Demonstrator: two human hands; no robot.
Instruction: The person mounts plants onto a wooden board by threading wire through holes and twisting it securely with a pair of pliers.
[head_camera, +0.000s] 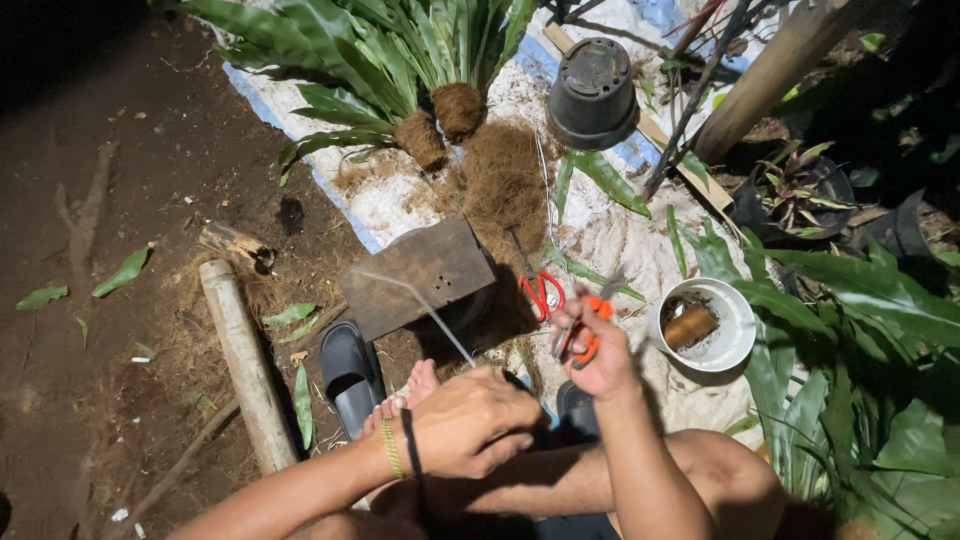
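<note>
The left hand (470, 420) is curled shut around one end of a thin, stiff grey wire (420, 305) that sticks up and away to the far left, over a flat dark wooden board (415, 275). The right hand (600, 355) is closed around small pliers with orange handles (585, 335), held up in the air just right of the wire. A pair of red-handled scissors (540, 295) lies on the white woven sheet (610, 235), near the pliers. A bare foot (405, 395) rests right under the hands, beside a black rubber sandal (350, 370). I think the wire could spring back and poke the foot or an arm if the pliers slip. The light is dim, so a cut could land in the wrong spot.
</note>
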